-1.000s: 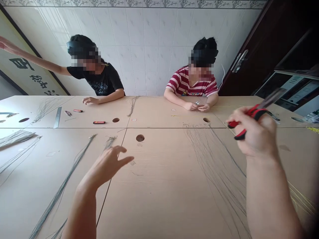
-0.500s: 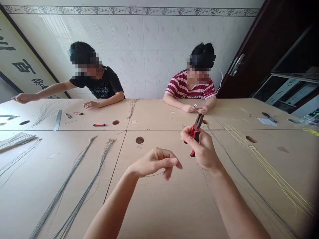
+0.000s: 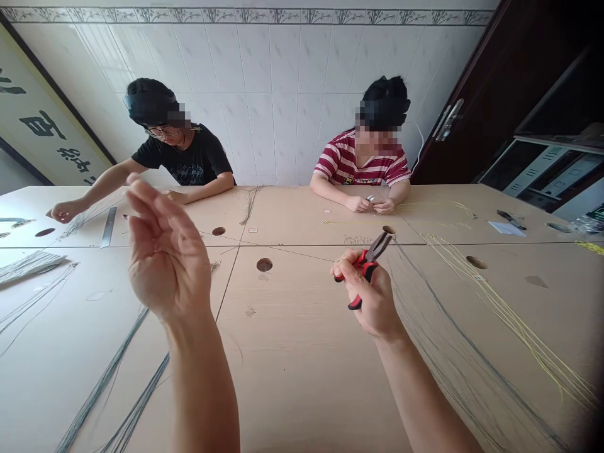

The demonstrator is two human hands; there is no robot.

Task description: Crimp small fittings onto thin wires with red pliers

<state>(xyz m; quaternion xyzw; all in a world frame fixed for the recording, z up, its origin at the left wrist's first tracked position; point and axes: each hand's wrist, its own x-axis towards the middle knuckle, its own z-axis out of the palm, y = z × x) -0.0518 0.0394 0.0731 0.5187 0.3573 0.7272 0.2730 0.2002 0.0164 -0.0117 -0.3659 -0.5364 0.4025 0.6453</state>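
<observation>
My right hand (image 3: 370,296) is closed around red-and-black handled pliers (image 3: 370,261), whose dark jaws point up and to the right. My left hand (image 3: 170,258) is raised at the left, palm toward me, with its fingers stretched upward and slightly blurred. I see nothing in its palm. A thin dark cord (image 3: 283,250) runs across the table from near the right hand toward the left hand, which hides its far end. Below the left hand lie bundles of grey-green cords (image 3: 111,371), their upper parts partly covered by it. Small metal pieces (image 3: 358,240) lie beyond the pliers.
Yellow cords (image 3: 509,314) and a dark cord (image 3: 453,321) lie to the right. Two people (image 3: 182,151) sit across the table (image 3: 302,390); the striped-shirt person (image 3: 361,163) handles something small. A ruler (image 3: 109,226) lies far left. Round holes (image 3: 265,265) pierce the tabletop.
My left hand has swung up and left, its bent fingers now stretched out. My right hand has shifted slightly left and down with the pliers. The black-shirted person's reaching hand has come inward.
</observation>
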